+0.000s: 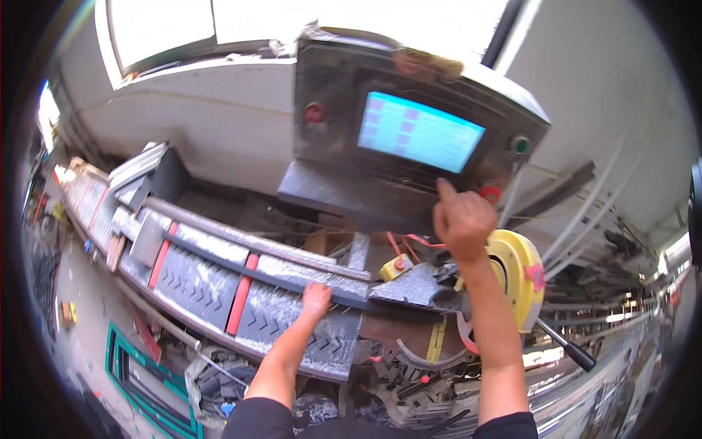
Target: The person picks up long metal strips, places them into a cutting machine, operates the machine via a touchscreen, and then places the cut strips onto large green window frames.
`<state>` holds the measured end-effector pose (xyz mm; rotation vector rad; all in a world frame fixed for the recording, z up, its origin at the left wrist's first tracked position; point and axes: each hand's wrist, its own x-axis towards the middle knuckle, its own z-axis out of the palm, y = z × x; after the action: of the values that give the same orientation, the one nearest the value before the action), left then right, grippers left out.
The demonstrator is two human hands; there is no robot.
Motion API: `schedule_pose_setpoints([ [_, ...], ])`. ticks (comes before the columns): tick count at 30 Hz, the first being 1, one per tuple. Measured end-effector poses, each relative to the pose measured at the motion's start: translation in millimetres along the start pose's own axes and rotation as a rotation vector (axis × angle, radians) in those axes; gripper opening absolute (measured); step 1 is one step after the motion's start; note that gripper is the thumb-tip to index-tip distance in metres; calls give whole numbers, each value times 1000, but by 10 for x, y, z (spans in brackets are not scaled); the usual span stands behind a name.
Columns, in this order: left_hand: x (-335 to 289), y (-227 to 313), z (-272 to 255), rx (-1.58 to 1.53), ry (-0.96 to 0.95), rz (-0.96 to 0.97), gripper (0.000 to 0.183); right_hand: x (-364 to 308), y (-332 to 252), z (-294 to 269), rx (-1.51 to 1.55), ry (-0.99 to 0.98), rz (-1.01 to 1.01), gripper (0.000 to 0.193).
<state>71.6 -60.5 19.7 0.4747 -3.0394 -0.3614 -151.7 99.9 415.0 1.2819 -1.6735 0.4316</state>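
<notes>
My left hand (317,298) is closed over a long dark metal profile bar (270,276) lying lengthwise on the bench of a cutting saw. The bar's right end runs toward the saw's cutting area. My right hand (466,219) is raised in front of the grey control box (329,80). Its index finger is stretched out toward the lower edge of the lit blue screen (420,132), while the other fingers curl in, holding nothing. Whether the fingertip touches the box, I cannot tell. Beside my right forearm is the yellow round saw guard (518,278) with a black-gripped lever (578,355).
Red strips (242,295) cross the dusty bench. A red button (490,194) and a green button (520,145) sit on the box's right side. Offcuts (431,388) are heaped below the saw. A green frame (117,358) lies on the floor at left.
</notes>
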Motion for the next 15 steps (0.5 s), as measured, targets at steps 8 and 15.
schedule_pose_setpoints([
  [8,130,441,186,-133,144,74,7,-40,12,-58,45,1,-8,29],
  [15,81,370,119,-103,184,61,8,-26,-12,-44,85,1,-12,26],
])
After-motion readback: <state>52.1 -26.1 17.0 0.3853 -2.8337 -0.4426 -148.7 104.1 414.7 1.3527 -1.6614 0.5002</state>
